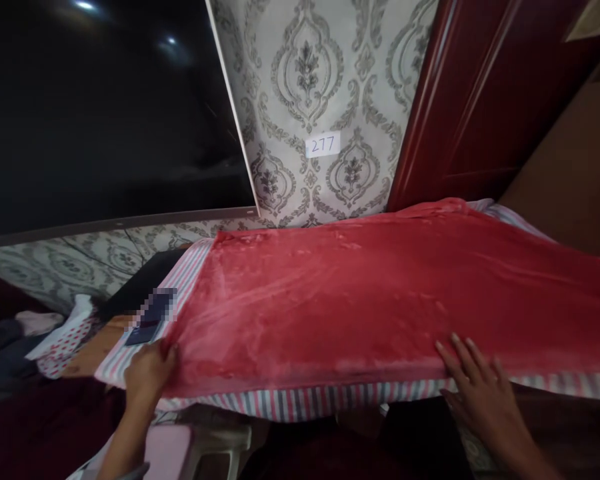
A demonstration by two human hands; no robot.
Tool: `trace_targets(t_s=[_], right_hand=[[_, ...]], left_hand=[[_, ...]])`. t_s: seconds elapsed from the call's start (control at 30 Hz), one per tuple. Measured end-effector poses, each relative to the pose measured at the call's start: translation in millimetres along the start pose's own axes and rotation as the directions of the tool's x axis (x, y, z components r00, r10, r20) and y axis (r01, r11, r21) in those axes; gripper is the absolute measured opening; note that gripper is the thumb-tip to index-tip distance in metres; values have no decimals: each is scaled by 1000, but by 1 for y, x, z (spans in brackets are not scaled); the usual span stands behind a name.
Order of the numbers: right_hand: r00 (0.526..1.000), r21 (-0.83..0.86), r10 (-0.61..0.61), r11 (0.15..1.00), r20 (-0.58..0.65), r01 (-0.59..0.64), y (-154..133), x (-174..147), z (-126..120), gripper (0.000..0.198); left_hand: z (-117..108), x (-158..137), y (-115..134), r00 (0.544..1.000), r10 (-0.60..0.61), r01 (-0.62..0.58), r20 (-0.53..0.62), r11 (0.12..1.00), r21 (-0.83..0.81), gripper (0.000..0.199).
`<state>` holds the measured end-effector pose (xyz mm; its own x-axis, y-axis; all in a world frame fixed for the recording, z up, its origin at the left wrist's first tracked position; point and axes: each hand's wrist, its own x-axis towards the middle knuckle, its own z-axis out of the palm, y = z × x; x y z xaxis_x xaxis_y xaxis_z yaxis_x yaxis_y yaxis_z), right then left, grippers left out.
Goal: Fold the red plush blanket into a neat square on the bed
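A red plush blanket (320, 300) lies spread over a striped cloth (290, 404), whose pink, grey and white edge hangs down along the front. At the blanket's near left corner, my left hand (150, 370) is closed on its edge, the fingertips partly hidden. My right hand (480, 383) rests palm down on the front edge of the blanket, fingers spread, gripping nothing. Just beyond my left hand, a dark flat phone-like object (147, 327), partly blurred out, lies on the striped cloth. Faint creases and lighter streaks run across the red fabric.
A large black screen (110, 113) stands behind at left, before patterned wallpaper (305, 67) bearing a paper label (323, 144) reading "277". Dark red wooden panelling (460, 100) rises at right. Clothes (10, 347) lie heaped at far left; a pink stool-like object (167, 447) sits below.
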<state>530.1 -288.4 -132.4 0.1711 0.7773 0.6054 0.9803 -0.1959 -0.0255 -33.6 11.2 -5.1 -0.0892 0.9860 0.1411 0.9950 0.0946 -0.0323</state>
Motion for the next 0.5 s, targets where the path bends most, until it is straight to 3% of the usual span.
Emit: trace_targets(t_s=[0.07, 0.17, 0.2, 0.27, 0.33, 0.4, 0.47, 0.5], right_hand=[[998, -26, 31, 999, -54, -32, -12, 0, 2, 73], [995, -53, 47, 997, -92, -52, -17, 0, 9, 75], [994, -56, 43, 997, -98, -49, -16, 1, 11, 75], [994, -59, 27, 998, -110, -33, -13, 1, 13, 75], [991, -66, -1, 998, -133, -8, -9, 3, 13, 75], [987, -86, -34, 996, -157, 20, -6, 6, 12, 75], [985, -130, -45, 991, -167, 23, -4, 9, 9, 74], [985, -155, -44, 988, -165, 19, -3, 11, 7, 74]], left_hand=[[0, 4, -6, 1000, 27, -28, -11, 999, -33, 48], [-8, 5, -8, 973, 84, -129, -217, 971, -203, 40], [-14, 4, -7, 965, 45, -121, -258, 951, -285, 38], [-28, 0, 0, 973, -86, -27, -213, 877, -480, 34], [-42, -3, 10, 972, -228, 128, -61, 724, -678, 31], [-52, -3, 20, 938, -331, 261, 101, 488, -833, 31], [-56, 2, 27, 908, -367, 317, 202, 285, -905, 32], [-57, 7, 30, 913, -368, 284, 175, 267, -921, 31]])
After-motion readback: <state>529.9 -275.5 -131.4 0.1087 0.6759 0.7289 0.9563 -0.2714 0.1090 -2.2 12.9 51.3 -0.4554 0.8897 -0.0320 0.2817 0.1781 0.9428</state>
